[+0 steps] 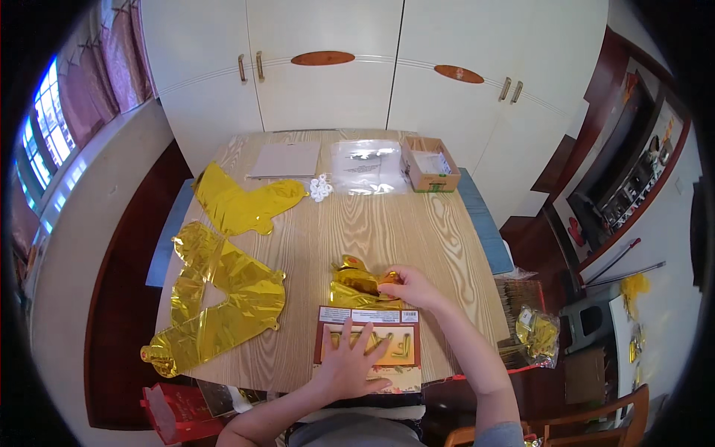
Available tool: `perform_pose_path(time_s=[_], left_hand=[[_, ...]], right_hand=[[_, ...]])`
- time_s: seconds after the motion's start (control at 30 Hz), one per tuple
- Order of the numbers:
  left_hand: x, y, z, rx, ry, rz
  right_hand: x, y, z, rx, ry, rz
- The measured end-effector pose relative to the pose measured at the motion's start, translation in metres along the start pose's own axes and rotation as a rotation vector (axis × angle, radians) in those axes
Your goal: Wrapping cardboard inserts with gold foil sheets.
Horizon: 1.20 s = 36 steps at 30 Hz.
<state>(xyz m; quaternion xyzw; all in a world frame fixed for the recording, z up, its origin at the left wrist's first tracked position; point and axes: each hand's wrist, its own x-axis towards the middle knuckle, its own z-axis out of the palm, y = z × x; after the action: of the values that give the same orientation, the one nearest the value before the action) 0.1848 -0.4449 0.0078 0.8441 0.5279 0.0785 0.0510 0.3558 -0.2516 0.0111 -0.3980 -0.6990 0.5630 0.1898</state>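
1. I look down at a pale wood-grain surface with white cupboards behind it.
2. My left hand lies flat, fingers spread apart, pressing on a flat packet at the near edge of the surface. It clamps on nothing.
3. The packet is a rectangle with a dark red-brown border, a white label strip along its far edge, and gold letter shapes showing in its middle.
4. My right hand is just beyond the packet, its grip pinched together on a folded gold foil balloon.
5. That balloon is shiny, crinkled and uninflated, bunched in a small heap touching the packet's far edge.
6. To my left lie two larger flat gold foil balloons: one near the left edge, long and bent, and one farther back.
7. At the far end sit a grey sheet of card, a small cluster of white rings, a clear plastic bag and an open cardboard box.
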Motion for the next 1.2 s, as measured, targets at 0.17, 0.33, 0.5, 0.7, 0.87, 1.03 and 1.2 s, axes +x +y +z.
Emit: perform_pose_path(time_s=[0.17, 0.33, 0.5, 0.7, 0.87, 1.03, 1.2], left_hand=[[-0.001, -0.001, 0.004, -0.011, 0.033, 0.000], [0.003, -0.001, 0.001, -0.111, -0.196, -0.058], [-0.006, -0.008, 0.021, -0.192, 0.076, -0.020], [0.002, -0.004, 0.009, -0.068, -0.204, -0.087], [-0.015, -0.009, 0.013, -0.072, -0.100, 0.001], [-0.026, -0.019, -0.063, -0.075, -0.451, 0.030], [0.031, -0.037, -0.096, -0.305, -0.439, -0.242]], right_hand=[[-0.037, 0.002, 0.011, -0.126, -0.032, -0.382], [-0.071, 0.036, 0.026, -0.249, -0.056, -0.560], [-0.087, 0.038, 0.044, -0.451, -0.048, -0.562], [-0.088, 0.047, 0.046, -0.585, -0.019, -0.559], [-0.092, 0.048, 0.051, -0.806, -0.034, -0.590], [-0.093, 0.040, 0.052, -0.904, -0.028, -0.700], [-0.096, 0.043, 0.051, -0.959, -0.008, -0.732]])
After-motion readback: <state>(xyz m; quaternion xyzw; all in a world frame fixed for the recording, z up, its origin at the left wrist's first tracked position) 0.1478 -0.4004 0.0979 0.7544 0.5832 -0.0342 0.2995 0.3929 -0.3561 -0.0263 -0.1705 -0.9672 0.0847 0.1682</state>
